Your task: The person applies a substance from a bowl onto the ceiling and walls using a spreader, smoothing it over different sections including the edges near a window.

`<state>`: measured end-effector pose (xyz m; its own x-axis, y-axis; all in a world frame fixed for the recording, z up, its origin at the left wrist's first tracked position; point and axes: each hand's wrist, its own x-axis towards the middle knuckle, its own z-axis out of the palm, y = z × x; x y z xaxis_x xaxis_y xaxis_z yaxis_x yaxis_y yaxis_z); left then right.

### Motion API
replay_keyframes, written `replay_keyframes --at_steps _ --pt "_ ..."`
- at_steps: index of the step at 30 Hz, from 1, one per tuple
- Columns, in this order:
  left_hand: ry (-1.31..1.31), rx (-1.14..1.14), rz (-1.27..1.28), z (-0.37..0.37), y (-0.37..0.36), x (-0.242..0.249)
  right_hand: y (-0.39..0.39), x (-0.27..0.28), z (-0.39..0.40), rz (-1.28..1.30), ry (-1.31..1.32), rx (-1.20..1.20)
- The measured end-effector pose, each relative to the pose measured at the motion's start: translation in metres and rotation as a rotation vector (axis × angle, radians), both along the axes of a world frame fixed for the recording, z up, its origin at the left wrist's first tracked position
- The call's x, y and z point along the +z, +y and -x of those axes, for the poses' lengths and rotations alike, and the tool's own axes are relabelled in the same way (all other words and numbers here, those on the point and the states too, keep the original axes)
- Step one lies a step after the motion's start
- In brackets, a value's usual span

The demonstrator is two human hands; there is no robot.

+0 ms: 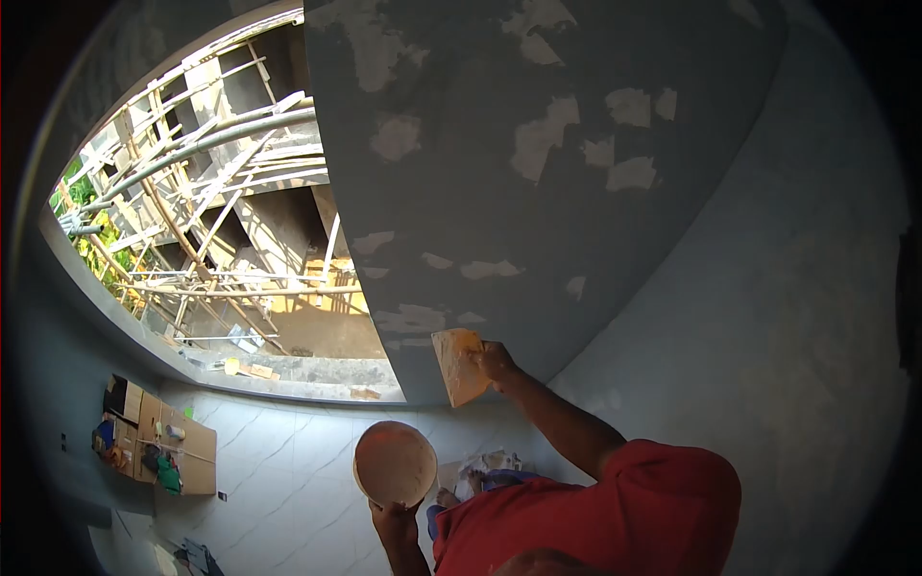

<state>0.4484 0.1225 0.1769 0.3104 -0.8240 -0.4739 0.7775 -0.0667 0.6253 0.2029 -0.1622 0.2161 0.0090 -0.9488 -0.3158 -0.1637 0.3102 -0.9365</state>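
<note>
My left hand [394,518] is closed on the lower rim of a round bowl [395,465], whose pale, smeared inside faces up. In my right hand [495,365] is a wide, flat putty scraper [458,372], gripped at its near edge and streaked with white. The scraper is raised close to the grey wall [461,221], below several pale filler patches [492,269]. More such patches are spread over the upper wall.
Left of the wall is a wide window opening [392,395], with bamboo scaffolding [221,192] outside. An open cardboard box [197,461] with assorted items stands on the marble-look tile floor [288,461]. A paler wall [768,317] adjoins at the right.
</note>
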Motion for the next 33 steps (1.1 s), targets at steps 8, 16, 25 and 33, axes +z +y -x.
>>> replay_keyframes --at_steps 8,16,25,33 --pt "0.006 -0.073 0.016 -0.001 -0.012 0.008 -0.108 0.245 0.059 1.362 0.841 -0.486" --pt "0.017 -0.085 0.067 0.009 -0.023 0.017 -0.196 0.317 0.005 1.634 1.297 -0.743" --pt "0.037 -0.073 -0.014 0.003 -0.020 0.011 -0.179 0.236 -0.036 1.602 1.247 -0.387" --pt "0.060 -0.036 0.040 -0.011 -0.008 0.000 -0.186 0.355 0.022 1.471 1.288 -0.644"
